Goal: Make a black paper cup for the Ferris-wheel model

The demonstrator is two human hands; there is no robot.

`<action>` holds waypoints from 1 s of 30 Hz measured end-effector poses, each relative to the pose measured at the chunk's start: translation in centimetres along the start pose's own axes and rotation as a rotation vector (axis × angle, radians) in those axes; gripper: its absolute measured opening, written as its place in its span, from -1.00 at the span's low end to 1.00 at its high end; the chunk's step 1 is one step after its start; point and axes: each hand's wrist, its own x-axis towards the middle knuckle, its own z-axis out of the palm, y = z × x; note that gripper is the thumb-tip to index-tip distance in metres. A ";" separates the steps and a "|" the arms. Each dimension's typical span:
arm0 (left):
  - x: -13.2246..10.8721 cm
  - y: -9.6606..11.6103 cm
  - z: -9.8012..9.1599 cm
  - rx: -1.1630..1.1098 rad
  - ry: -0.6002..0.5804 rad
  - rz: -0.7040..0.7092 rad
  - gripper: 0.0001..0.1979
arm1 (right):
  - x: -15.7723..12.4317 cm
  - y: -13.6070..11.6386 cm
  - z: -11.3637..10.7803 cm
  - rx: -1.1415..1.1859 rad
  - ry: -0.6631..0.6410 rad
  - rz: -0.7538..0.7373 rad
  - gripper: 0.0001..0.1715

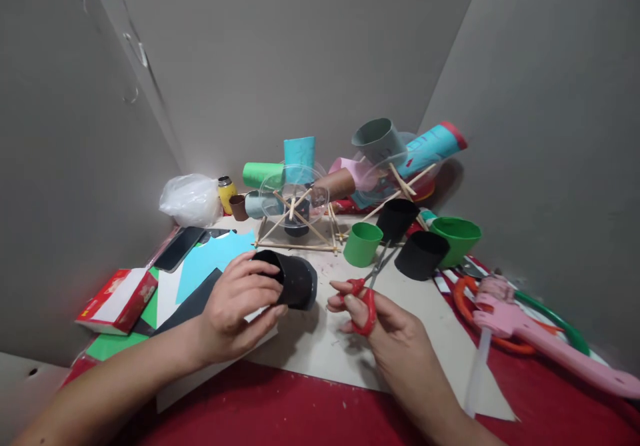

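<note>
One head-worn camera looks forward and down, close over the left hand and right hand

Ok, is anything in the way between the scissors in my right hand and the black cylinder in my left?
Nothing visible is. Between the scissors in your right hand and the black cylinder in your left hand, only the pale sheet shows, lying beneath. The scissors point away from the cylinder, though.

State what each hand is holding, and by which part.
The left hand holds a black cylinder by the rim at its open end. The right hand holds the red-handled scissors by the handle loops.
</note>
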 end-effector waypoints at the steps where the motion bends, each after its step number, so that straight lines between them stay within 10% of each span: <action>1: -0.1 0.5 0.0 0.024 -0.001 0.014 -0.89 | 0.1 0.0 0.0 0.018 0.003 0.000 -0.42; 13: -0.6 2.1 0.9 0.079 0.035 0.158 -0.97 | -0.6 -0.4 0.2 0.020 -0.229 0.059 -0.44; 25: -1.9 1.9 0.5 0.010 0.073 0.137 -0.60 | -0.4 1.6 -0.3 0.281 -0.276 0.192 -0.43; 30: -2.7 1.4 1.1 -0.466 0.310 -0.306 -0.46 | -0.3 1.1 0.1 0.499 -0.215 0.272 -0.53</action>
